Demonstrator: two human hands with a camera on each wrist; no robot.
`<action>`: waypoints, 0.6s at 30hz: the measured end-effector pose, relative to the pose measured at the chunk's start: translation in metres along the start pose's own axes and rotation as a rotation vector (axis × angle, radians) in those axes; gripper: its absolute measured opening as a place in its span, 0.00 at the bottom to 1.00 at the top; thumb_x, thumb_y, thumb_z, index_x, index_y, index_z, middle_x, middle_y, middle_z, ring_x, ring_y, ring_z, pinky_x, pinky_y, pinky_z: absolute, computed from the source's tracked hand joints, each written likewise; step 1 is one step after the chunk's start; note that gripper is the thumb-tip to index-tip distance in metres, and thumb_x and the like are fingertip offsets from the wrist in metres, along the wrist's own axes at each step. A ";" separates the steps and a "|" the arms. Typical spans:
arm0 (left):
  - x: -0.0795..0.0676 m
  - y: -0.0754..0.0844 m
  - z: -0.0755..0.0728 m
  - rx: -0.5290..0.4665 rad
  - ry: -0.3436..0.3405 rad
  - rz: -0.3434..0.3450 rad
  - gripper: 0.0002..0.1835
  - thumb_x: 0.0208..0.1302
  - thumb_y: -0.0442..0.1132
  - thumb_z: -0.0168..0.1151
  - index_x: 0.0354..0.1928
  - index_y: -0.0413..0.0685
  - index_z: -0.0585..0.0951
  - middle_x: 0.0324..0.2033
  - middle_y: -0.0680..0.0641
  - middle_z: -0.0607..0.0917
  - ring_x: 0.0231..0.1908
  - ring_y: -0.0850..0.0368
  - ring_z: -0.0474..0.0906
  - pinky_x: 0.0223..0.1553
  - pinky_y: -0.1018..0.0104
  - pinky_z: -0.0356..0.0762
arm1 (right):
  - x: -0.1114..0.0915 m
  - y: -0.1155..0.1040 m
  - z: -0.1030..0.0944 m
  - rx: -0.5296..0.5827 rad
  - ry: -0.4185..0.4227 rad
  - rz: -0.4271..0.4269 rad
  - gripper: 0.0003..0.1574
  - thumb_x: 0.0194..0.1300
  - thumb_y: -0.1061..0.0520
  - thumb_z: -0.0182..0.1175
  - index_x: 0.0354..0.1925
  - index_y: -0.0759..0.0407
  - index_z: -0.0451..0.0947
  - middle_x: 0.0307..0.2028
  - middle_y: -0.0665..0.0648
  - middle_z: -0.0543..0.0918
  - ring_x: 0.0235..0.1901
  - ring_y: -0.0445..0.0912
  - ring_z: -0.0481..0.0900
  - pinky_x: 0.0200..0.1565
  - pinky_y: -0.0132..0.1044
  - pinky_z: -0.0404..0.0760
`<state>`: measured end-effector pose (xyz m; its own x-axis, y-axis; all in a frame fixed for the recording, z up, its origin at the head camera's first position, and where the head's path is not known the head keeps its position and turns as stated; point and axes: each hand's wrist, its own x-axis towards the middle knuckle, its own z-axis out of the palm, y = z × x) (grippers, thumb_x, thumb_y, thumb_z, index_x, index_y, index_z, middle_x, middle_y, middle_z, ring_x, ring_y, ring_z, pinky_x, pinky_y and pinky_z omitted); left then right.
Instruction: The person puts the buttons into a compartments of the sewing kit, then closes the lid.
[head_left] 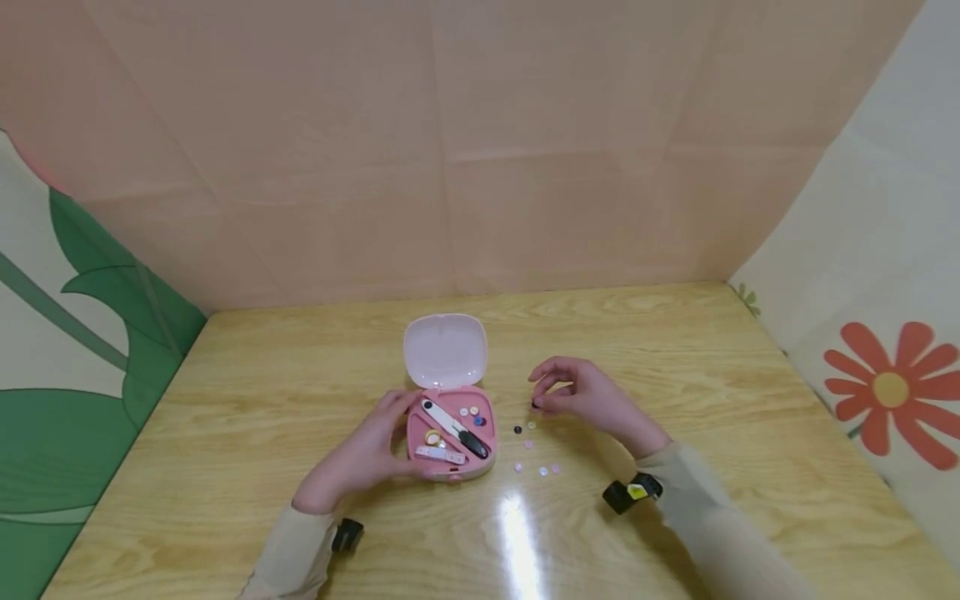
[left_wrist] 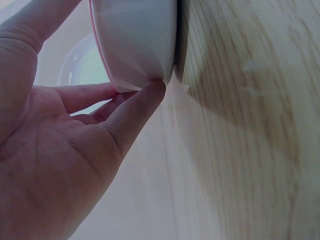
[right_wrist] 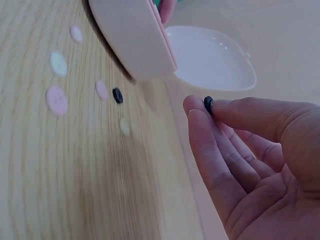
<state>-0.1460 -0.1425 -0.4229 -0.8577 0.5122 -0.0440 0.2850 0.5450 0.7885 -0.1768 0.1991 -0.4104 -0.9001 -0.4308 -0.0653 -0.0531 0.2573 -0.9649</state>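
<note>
A pink sewing box (head_left: 489,467) stands on the table, its white lid (head_left: 446,352) swung back. My left hand (head_left: 367,454) grips the box's left side, fingers and thumb spread around its wall (left_wrist: 137,40). Between thumb and fingertips my right hand (head_left: 588,398) pinches a small black button (right_wrist: 208,105), held above the table to the right of the box. Inside the box lie a white-and-black seam ripper or snips (head_left: 453,427), a rolled tape measure (head_left: 440,455) and several buttons (head_left: 474,412). Another black button (right_wrist: 117,95) lies on the table.
Several loose buttons lie right of the box, among them a pink button (right_wrist: 57,100), a white button (right_wrist: 58,63) and a cream button (right_wrist: 124,126). The wooden table (head_left: 285,375) meets a plain cloth backdrop (head_left: 442,208) behind; flowered cloth hangs at the right.
</note>
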 end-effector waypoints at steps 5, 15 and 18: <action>0.001 0.000 -0.001 0.008 0.001 0.002 0.54 0.39 0.56 0.78 0.71 0.55 0.62 0.58 0.55 0.66 0.62 0.57 0.63 0.66 0.58 0.61 | 0.009 -0.006 0.009 0.012 -0.009 0.004 0.20 0.61 0.70 0.61 0.51 0.76 0.70 0.36 0.66 0.79 0.38 0.63 0.82 0.41 0.49 0.84; 0.000 0.002 -0.002 0.011 0.005 -0.023 0.57 0.37 0.58 0.78 0.72 0.57 0.59 0.60 0.55 0.66 0.64 0.54 0.62 0.66 0.52 0.60 | 0.022 -0.018 0.036 -0.028 0.013 -0.060 0.16 0.60 0.68 0.63 0.47 0.72 0.74 0.36 0.64 0.81 0.38 0.59 0.81 0.42 0.50 0.83; 0.000 0.001 -0.001 0.008 0.008 -0.013 0.58 0.37 0.58 0.78 0.72 0.55 0.60 0.59 0.55 0.66 0.62 0.54 0.62 0.65 0.51 0.61 | 0.028 -0.014 0.041 -0.050 0.039 -0.081 0.18 0.59 0.66 0.65 0.47 0.72 0.75 0.35 0.60 0.82 0.36 0.51 0.82 0.40 0.42 0.84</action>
<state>-0.1460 -0.1429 -0.4209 -0.8649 0.4995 -0.0493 0.2769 0.5567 0.7832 -0.1838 0.1475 -0.4098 -0.9079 -0.4185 0.0231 -0.1468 0.2659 -0.9528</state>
